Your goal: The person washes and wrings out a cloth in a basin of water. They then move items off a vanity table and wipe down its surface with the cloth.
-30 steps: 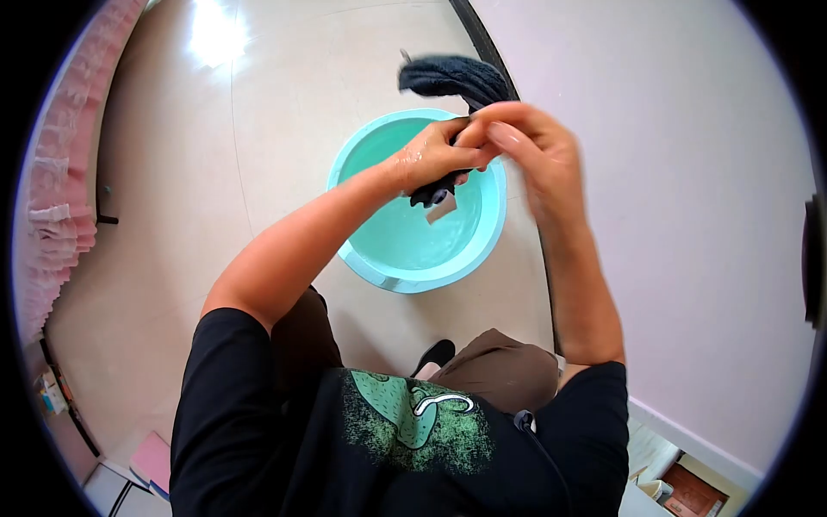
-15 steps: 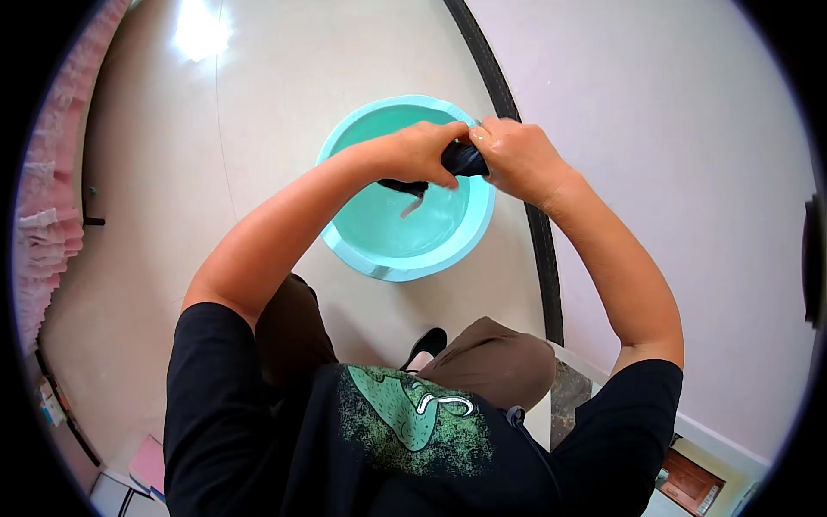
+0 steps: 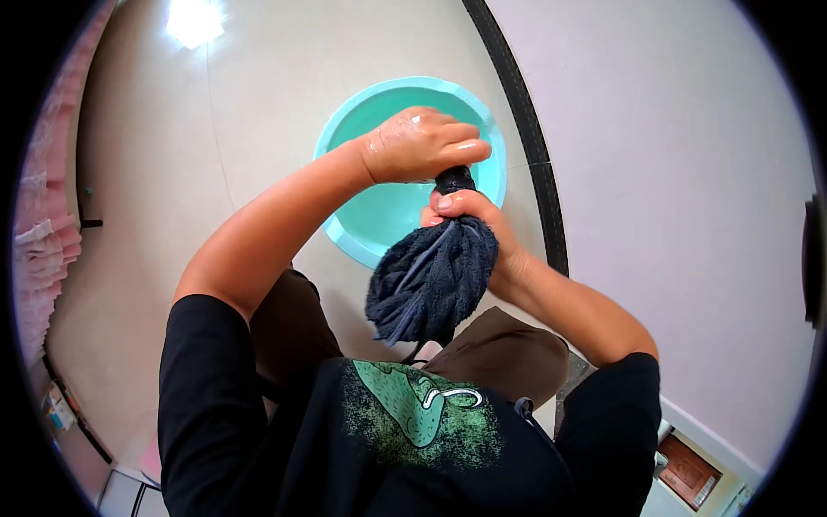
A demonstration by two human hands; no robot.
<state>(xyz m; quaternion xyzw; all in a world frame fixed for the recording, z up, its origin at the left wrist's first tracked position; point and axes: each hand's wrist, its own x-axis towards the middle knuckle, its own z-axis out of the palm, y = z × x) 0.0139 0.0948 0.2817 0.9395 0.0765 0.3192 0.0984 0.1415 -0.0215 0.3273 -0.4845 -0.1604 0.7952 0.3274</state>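
Head: bulbous, fluffy dark cloth [image 3: 432, 280]

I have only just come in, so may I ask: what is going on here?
A person is gripping a dark cloth with both hands. The left hand looks wet and holds one end, while the right hand clasps it close by, with a narrow, bunched stretch showing between them. The loose bulk fans out from the right hand toward the person, covering part of the near rim of a turquoise basin on the floor.
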